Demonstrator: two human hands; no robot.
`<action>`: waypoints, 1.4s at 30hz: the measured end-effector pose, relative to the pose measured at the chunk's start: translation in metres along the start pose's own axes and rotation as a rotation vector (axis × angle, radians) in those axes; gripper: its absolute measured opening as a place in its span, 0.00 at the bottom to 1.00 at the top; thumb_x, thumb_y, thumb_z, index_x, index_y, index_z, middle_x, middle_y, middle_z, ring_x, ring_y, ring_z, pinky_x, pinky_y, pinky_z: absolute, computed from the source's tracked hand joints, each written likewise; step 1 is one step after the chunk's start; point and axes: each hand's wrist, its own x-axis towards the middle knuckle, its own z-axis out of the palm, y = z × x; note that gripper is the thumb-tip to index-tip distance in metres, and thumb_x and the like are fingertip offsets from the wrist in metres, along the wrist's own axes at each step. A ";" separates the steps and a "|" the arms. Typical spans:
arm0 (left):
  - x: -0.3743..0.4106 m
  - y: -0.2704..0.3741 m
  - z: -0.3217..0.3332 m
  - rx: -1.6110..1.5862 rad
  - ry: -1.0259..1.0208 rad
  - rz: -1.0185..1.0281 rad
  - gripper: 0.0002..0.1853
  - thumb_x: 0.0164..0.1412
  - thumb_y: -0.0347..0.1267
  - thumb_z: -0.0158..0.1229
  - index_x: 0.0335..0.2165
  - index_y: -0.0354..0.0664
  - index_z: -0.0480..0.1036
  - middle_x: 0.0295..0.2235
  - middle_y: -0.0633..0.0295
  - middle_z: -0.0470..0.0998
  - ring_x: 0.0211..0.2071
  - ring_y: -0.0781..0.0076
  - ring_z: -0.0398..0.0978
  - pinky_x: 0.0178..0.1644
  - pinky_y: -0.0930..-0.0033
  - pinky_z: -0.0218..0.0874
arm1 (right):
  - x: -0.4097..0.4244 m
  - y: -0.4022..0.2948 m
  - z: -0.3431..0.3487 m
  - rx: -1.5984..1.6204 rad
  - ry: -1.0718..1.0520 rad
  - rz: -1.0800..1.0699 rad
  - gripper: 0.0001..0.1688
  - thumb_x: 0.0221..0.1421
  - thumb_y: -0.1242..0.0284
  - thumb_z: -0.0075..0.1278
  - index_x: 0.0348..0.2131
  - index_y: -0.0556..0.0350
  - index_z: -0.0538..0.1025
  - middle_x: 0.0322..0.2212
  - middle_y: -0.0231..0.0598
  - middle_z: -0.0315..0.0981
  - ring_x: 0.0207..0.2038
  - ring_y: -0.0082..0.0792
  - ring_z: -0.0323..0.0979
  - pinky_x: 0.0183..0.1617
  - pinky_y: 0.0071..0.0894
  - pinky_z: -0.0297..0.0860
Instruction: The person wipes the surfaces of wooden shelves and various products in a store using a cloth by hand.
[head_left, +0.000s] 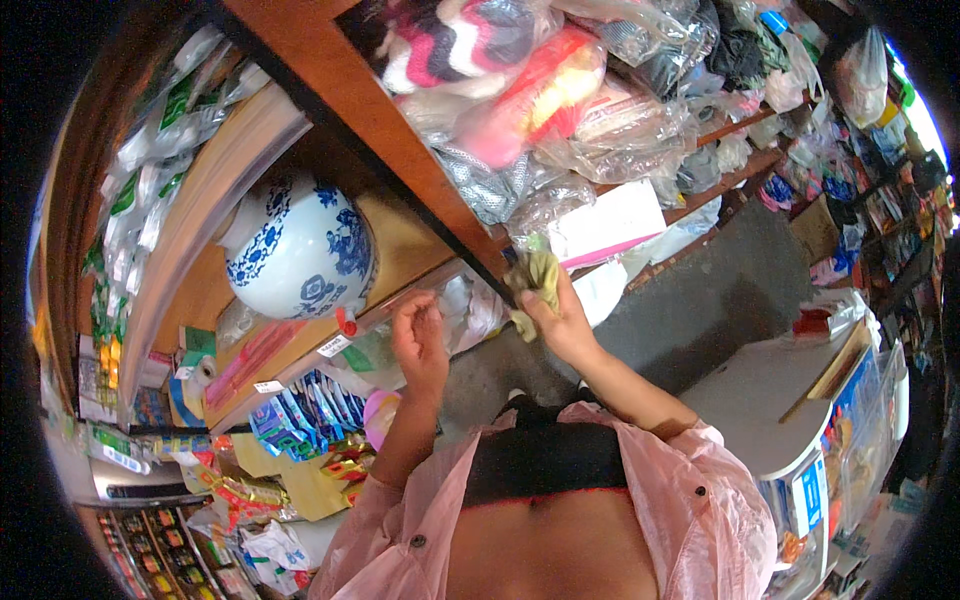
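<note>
In the head view, my right hand (568, 322) grips a crumpled yellow-green cloth (546, 281). The cloth lies against the lower end of a brown wooden shelf post (375, 112). My left hand (421, 341) is raised by the front edge of a wooden shelf (397, 292), its fingers loosely curled and nothing visible in them. To its left, a white porcelain vase (300, 255) with blue floral patterns rests on that shelf. A small red object (346, 321) sits at the shelf edge, above a paper label (334, 346) bearing writing.
Plastic-wrapped textiles (517, 90) and a white box (607, 221) crowd the shelves beyond the post. Blue packets (311, 412) hang below the vase shelf, near a pink round object (381, 418). At right stands a grey-topped counter (742, 397). The grey floor (675, 300) runs between.
</note>
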 end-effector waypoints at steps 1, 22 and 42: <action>0.011 0.000 0.004 0.018 -0.007 0.039 0.09 0.61 0.26 0.49 0.40 0.34 0.66 0.44 0.57 0.68 0.44 0.73 0.66 0.49 0.73 0.57 | 0.007 -0.006 0.008 -0.038 0.048 -0.017 0.33 0.53 0.69 0.50 0.53 0.67 0.56 0.45 0.50 0.58 0.49 0.40 0.58 0.54 0.35 0.56; 0.080 -0.023 0.067 -0.047 -0.526 0.257 0.40 0.60 0.27 0.47 0.59 0.29 0.30 0.61 0.44 0.40 0.62 0.55 0.43 0.64 0.59 0.31 | 0.054 0.097 0.094 -0.497 0.664 -0.315 0.39 0.39 0.77 0.55 0.52 0.60 0.57 0.42 0.58 0.64 0.44 0.60 0.64 0.49 0.46 0.62; 0.018 -0.012 0.119 0.420 -1.395 0.823 0.18 0.53 0.29 0.49 0.45 0.42 0.71 0.53 0.45 0.62 0.59 0.47 0.51 0.60 0.36 0.35 | 0.041 0.134 0.084 -0.434 0.664 -0.202 0.28 0.45 0.77 0.51 0.49 0.59 0.65 0.48 0.50 0.64 0.52 0.48 0.62 0.59 0.38 0.56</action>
